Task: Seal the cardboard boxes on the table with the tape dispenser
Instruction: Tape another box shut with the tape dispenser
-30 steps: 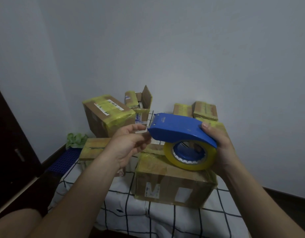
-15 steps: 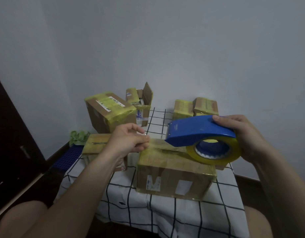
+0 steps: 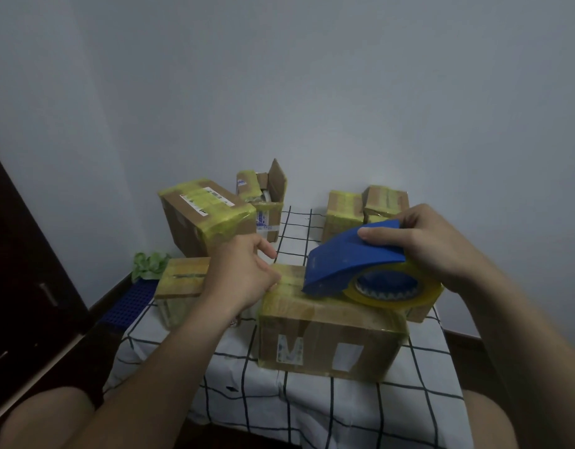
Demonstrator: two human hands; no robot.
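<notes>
The blue tape dispenser [image 3: 350, 254] sits low over the top of the nearest cardboard box [image 3: 328, 345], its front lip tipped down onto the lid near the left end, which I judge is where a strip has to start. Its roll of yellowish tape [image 3: 393, 291] hangs at the back, just above the lid's right part. My right hand [image 3: 431, 244] grips the dispenser from above and behind, fingers wrapped over the blue shell and thumb along its top; that hold lets me press the lip down and drag toward the right edge.

My left hand [image 3: 244, 273] is set against the box's top left corner with the fingers curled in. I read that as anchoring the box, and perhaps a tape end, against the pull. The tape is too clear for me to tell whether anything is pinched there.

This box already shows glossy tape on its front and edges, so I'd call this another pass rather than the first. It stands near the front of the table [image 3: 279, 400], on a white checked cloth.

Further out, a flat box [image 3: 182, 280] lies just left of my left hand. A large taped box [image 3: 205, 222] stands at the back left, and beside it an open box [image 3: 270, 196] with a flap up looks unsealed. Two small taped boxes [image 3: 341, 209] are at the back right, by the wall
</notes>
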